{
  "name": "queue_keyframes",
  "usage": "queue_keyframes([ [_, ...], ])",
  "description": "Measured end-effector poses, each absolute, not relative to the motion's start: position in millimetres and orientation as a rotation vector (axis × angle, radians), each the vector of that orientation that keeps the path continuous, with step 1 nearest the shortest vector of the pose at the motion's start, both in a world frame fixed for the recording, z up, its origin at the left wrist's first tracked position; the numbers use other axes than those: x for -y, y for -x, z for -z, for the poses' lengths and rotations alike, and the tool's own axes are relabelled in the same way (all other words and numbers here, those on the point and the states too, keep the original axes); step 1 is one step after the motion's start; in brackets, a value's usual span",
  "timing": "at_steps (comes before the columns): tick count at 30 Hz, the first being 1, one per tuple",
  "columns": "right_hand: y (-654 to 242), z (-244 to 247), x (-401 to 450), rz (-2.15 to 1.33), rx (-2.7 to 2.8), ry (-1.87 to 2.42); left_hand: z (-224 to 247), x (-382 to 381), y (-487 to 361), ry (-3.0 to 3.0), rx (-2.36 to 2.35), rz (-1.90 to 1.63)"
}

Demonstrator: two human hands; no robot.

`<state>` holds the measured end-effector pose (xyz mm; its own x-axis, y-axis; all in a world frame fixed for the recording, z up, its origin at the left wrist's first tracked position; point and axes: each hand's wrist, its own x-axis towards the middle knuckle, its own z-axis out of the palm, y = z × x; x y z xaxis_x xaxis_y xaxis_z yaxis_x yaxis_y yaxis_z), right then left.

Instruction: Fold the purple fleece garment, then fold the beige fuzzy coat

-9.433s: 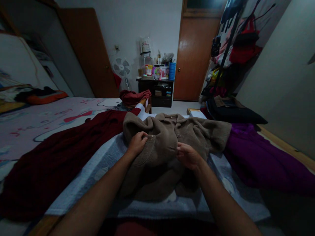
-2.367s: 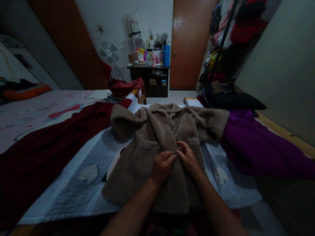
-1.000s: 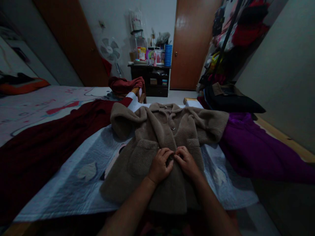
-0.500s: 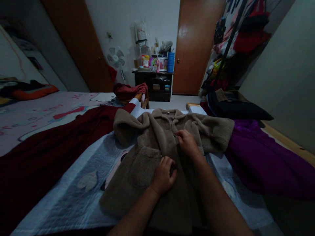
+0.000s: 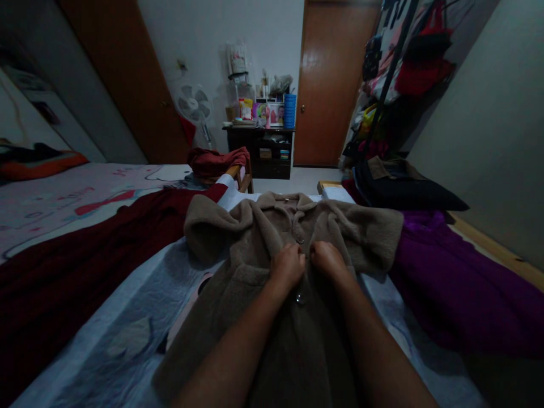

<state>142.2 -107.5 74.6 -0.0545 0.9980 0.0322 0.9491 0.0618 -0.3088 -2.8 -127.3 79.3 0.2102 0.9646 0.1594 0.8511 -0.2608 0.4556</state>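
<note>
A fuzzy brown coat [image 5: 238, 289] lies spread out, front side up, with its collar away from me and its sleeves out to both sides. My left hand [image 5: 289, 265] is closed on the left edge of the coat's front opening. Just across from it, my right hand [image 5: 327, 258] pinches the other front edge. The fingertips of both hands are partly hidden. One round button [image 5: 300, 240] shows above my hands, and a shiny button [image 5: 299, 298] shows below them.
Under the coat is a light blue quilt [image 5: 127, 334]. A dark red cloth [image 5: 97, 255] lies to the left, a purple garment [image 5: 459, 277] to the right. Folded dark clothes [image 5: 412, 184] sit behind the purple one. A fan [image 5: 194, 105] and a dark cabinet [image 5: 259, 150] stand at the back wall.
My left hand has moved up the coat front, close to my right hand. My right hand has come slightly down. A button below the hands is now in sight.
</note>
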Motion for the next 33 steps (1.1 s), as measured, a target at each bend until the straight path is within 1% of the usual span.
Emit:
queue_keyframes([
  [3,-135.5,-79.9,79.8,-0.206,2.097,1.884,-71.7,109.6,0.8,-2.008,-1.882,-0.291],
  [5,-130.5,-75.9,63.4,-0.214,2.129,1.845,-67.2,103.9,4.4,-1.934,-1.891,-0.182],
  [11,-125.7,-51.1,34.6,-0.335,2.181,1.930,-62.9,96.7,14.4,-1.867,-1.837,-0.175],
  [17,-131.4,-52.7,17.8,-0.378,2.133,1.941,-50.6,91.2,25.0,-1.828,-1.706,-0.410],
  [23,-123.7,-51.8,-0.7,-0.515,1.536,1.885,-39.3,93.8,43.0,-1.622,-1.535,-0.833],
  [28,-111.8,-35.1,4.6,-0.482,1.680,1.821,-34.5,97.7,46.3,-1.313,-1.272,-1.216],
  [31,-114.1,-37.2,15.5,-0.541,1.777,1.745,-31.9,97.2,45.0,-1.316,-1.226,-1.212],
  [33,-117.6,-42.8,25.8,-0.519,1.851,1.706,-30.6,96.0,43.4,-1.339,-1.224,-1.189],
])
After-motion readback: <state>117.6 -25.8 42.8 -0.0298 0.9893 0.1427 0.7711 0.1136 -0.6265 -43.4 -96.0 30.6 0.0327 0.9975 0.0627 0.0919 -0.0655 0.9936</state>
